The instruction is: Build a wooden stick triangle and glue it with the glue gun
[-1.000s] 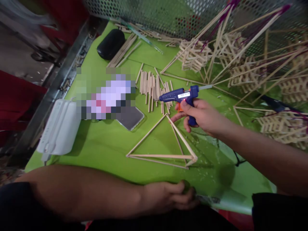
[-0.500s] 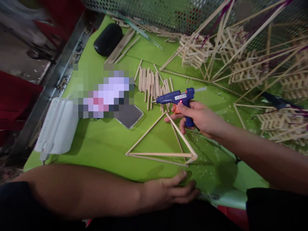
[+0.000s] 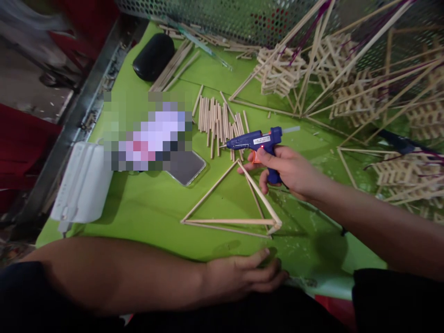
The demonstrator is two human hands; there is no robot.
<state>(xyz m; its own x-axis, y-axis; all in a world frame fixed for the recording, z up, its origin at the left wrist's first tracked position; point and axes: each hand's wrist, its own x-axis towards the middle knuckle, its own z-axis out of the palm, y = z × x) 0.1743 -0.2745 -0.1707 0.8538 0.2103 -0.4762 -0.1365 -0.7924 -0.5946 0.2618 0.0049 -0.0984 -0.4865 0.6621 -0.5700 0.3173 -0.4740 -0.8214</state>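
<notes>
My right hand (image 3: 284,169) is closed around the handle of a blue hot glue gun (image 3: 251,140). Its red light glows, its nozzle points left, and a clear glue stick juts from its back. Just below it, a frame of thin wooden sticks (image 3: 225,221) joined into triangles stands on the green tabletop (image 3: 145,203). My left hand (image 3: 244,274) rests at the near table edge, empty, with its fingers loosely bent and apart. A bundle of short wooden sticks (image 3: 212,118) lies beyond the nozzle.
A white power bank-like box (image 3: 81,182) with a cable stands at the left. Nearby lie a clear-edged phone or case (image 3: 187,167), partly behind a blurred patch, and a black case (image 3: 153,57). Stick structures with purple ties (image 3: 282,71) fill the right and back.
Almost nothing differs. The view has shifted very slightly; both hands, the glue gun and the stick frame keep their places.
</notes>
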